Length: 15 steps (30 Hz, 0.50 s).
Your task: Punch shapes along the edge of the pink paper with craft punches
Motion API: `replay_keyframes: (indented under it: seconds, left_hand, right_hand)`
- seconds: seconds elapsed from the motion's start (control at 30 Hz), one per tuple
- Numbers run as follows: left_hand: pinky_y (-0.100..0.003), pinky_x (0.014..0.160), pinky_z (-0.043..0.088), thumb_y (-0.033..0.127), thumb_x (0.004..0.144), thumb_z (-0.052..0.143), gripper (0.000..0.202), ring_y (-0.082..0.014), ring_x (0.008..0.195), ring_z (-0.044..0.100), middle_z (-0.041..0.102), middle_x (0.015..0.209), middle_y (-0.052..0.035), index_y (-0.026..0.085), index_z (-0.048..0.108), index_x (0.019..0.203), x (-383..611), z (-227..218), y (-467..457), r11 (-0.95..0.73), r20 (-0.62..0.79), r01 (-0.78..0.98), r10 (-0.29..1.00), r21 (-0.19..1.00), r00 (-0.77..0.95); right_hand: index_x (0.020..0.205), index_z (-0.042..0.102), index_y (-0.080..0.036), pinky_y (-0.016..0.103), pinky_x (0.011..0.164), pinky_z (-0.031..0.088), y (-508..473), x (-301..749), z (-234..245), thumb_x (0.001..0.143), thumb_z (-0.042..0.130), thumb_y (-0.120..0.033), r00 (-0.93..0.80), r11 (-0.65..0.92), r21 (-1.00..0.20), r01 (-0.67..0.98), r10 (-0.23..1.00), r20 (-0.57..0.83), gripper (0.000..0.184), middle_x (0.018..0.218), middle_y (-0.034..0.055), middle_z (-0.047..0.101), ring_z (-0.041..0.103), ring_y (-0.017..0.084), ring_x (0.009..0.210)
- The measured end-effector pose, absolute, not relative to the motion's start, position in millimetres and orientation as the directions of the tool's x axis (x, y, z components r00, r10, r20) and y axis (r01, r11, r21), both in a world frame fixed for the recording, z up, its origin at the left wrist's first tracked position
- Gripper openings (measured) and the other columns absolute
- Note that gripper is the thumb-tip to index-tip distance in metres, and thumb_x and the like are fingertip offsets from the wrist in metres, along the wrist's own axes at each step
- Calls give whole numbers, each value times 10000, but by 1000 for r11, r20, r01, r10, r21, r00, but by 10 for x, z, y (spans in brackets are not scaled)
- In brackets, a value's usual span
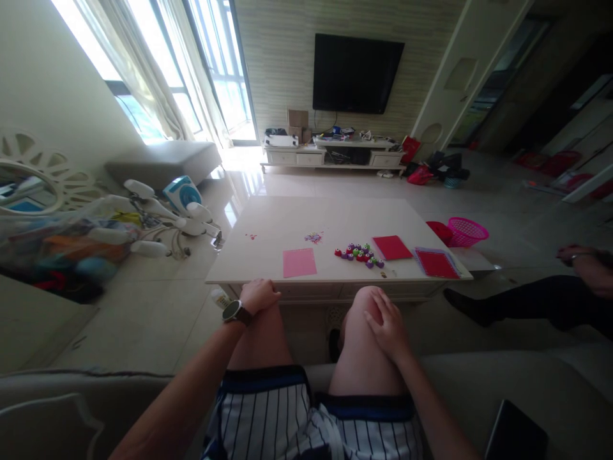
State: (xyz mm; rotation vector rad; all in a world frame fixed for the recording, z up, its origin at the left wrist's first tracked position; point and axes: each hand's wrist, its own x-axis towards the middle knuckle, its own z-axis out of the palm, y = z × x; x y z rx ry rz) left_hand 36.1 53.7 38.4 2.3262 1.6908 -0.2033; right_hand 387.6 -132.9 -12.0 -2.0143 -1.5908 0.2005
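Observation:
I sit on a sofa facing a low white coffee table (268,223). My left hand (258,295), with a watch on its wrist, rests on my left knee with the fingers curled over it and nothing in them. My right hand (387,322) lies flat on my right knee with the fingers spread. On the table lie a pink paper sheet (299,262), a red sheet (391,247), another red sheet (436,262), a cluster of small colourful punches (360,253) and a few paper scraps (313,237).
Another person's legs (527,306) and hand (582,259) reach in from the right. A pink basket (467,230) stands beside the table. Toys and a bag (71,246) lie on the floor at left. A dark tablet (516,434) lies on the sofa. A TV (357,71) hangs at the back.

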Motion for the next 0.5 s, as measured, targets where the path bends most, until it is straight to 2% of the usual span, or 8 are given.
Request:
replay_keyframes:
  seconds: [0.23,0.5]
  left_hand:
    - [-419,891,525,443,864,568,335,-322,1044,720,785,1068,-160,227,819,911,361,337,534,-270,-243,953,924,136,296]
    - [-439,881,545,416,876,546,336,-337,1029,728,784,1016,-163,205,804,920,284,305,513,-292,-233,954,925,71,300]
  right_hand:
    - [1517,507,-204,489,1220,355,-1285,3719,-80,990,490,-409,220,-85,-447,890,940,260,566,1654,105,396,418,296,1468]
    - [1506,516,-243,516,1203,382,-1266,3673,-128,972,508,-395,216,-106,-324,940,921,324,555,1656,74,393,419,321,1457]
